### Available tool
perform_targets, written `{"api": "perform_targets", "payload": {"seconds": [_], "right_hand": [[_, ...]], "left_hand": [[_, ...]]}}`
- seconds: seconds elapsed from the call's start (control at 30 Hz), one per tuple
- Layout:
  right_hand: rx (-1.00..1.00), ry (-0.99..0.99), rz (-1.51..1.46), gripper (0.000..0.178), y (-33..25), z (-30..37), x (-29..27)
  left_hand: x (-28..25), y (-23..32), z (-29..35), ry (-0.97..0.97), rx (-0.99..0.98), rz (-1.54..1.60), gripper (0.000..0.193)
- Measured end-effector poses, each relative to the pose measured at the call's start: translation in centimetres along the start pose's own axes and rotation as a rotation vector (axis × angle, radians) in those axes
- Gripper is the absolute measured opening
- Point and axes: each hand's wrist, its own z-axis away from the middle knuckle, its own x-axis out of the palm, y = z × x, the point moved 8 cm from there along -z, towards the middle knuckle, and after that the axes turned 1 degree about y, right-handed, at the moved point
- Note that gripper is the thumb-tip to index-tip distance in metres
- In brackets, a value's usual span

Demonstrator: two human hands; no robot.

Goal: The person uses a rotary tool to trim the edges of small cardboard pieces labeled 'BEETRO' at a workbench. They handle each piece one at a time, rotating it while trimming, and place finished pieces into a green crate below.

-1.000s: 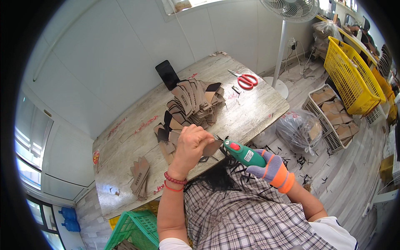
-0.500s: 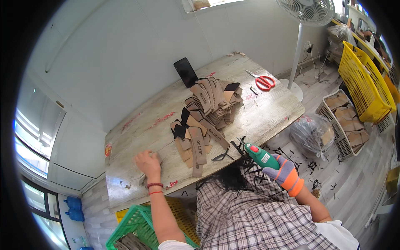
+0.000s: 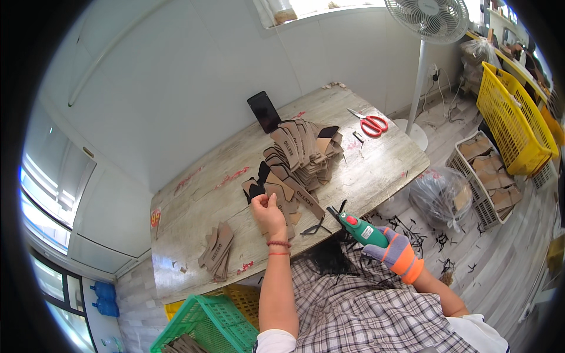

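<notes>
My left hand, bare with red bands at the wrist, is over the near end of a heap of brown printed fabric strips. Its fingers are bunched against the strips, and what they pinch is hidden. Some pieces there have black ends. Beyond the table's front edge, my right hand, in a grey and orange glove, grips a green handheld electric cutter with a red button. The cutter's tip points toward the heap, beside black trimmings. A smaller fanned stack of strips lies at the table's left.
Red-handled scissors lie on the table; a black phone leans behind the heap. Below stands a green basket. To the right are a clear bag, a filled crate, a yellow basket and a fan.
My left hand has moved right from the small stack, uncovering it, to the near end of the heap. The cutter in my right hand has shifted slightly left and down.
</notes>
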Motion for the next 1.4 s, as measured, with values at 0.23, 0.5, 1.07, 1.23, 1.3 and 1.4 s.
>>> {"api": "perform_targets", "payload": {"seconds": [0.23, 0.5, 1.07, 1.23, 1.3, 1.4], "right_hand": [[0.004, 0.038, -0.023, 0.061, -2.2, -0.4, 0.7], [-0.004, 0.047, -0.129, 0.055, -3.4, 0.3, -0.5], [0.064, 0.018, -0.228, 0.051, -4.2, 0.5, -1.6], [0.058, 0.007, -0.171, 0.054, -3.7, 0.5, -1.7], [0.051, -0.002, -0.168, 0.055, -3.6, 0.5, -1.7], [0.025, -0.014, -0.171, 0.057, -3.6, 0.5, -1.6]], "left_hand": [[2.5, 5.4, 6.4, -0.214, -0.336, 0.846, 0.005], [4.9, 7.2, 10.4, -0.275, -0.433, 0.861, 0.005], [5.7, 7.0, 12.1, -0.461, -0.338, 0.727, 0.003], [5.1, 7.8, 10.8, -0.441, -0.239, 0.646, 0.01], [4.9, 8.4, 10.4, -0.454, -0.203, 0.591, 0.013], [4.9, 8.3, 9.9, -0.477, -0.146, 0.515, 0.016]]}}
